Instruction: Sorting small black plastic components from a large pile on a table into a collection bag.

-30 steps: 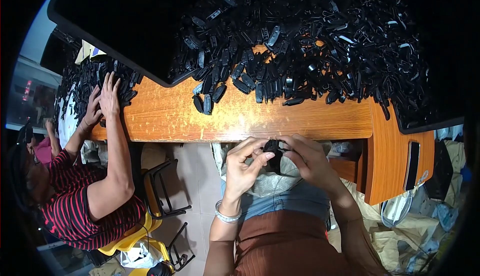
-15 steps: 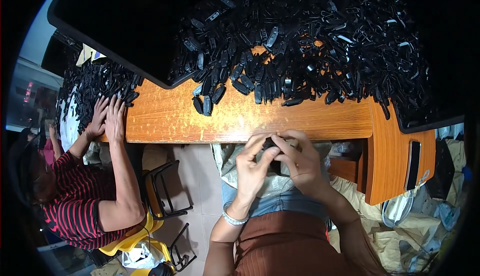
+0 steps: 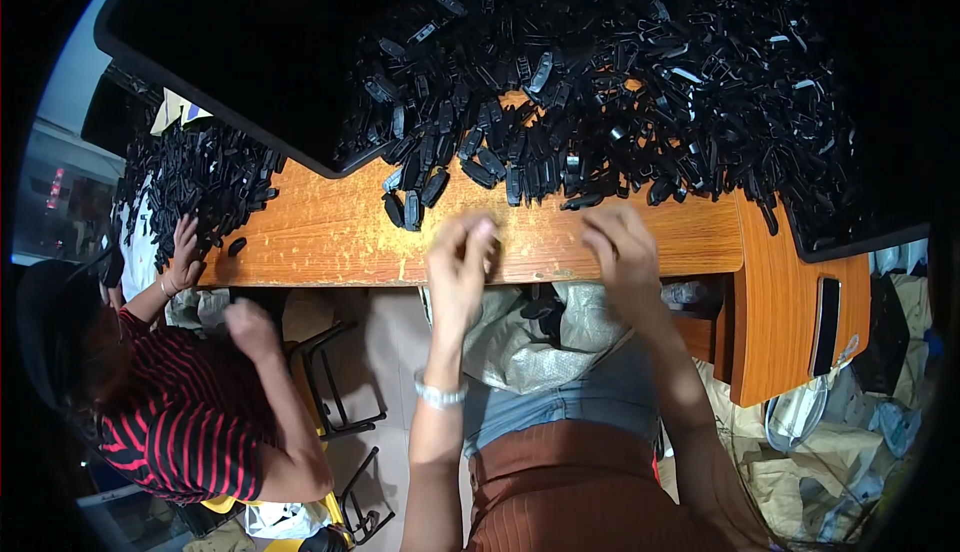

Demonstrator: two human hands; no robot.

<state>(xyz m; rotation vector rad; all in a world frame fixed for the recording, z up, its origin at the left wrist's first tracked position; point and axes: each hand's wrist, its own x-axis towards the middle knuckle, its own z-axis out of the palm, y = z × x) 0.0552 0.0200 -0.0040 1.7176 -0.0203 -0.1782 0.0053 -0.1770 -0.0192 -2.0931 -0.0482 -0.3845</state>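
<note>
Black plastic casings (image 3: pixel 580 102) heap across the upper frame, seemingly most work left; dark pieces (image 3: pixel 541 314) in the woven sack (image 3: pixel 520 352), lower centre, look done. Left hand (image 3: pixel 458 264) and right hand (image 3: pixel 628 252) hover mid-frame, fingers curled; I cannot tell whether either grips anything.

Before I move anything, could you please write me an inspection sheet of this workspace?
Surface: wooden table, pale scuffs along its front.
Job's things: black parts heaped across the table's far side; dark pieces in the sack on the lap.
Clutter: crumpled tan sheets at lower right.
Hands: left hand and right hand apart, fingers bent, near the table's front edge; blurred, grip unclear.
Cables: nothing seen clearly.
Surroundings: co-worker at left, near another heap.
</note>
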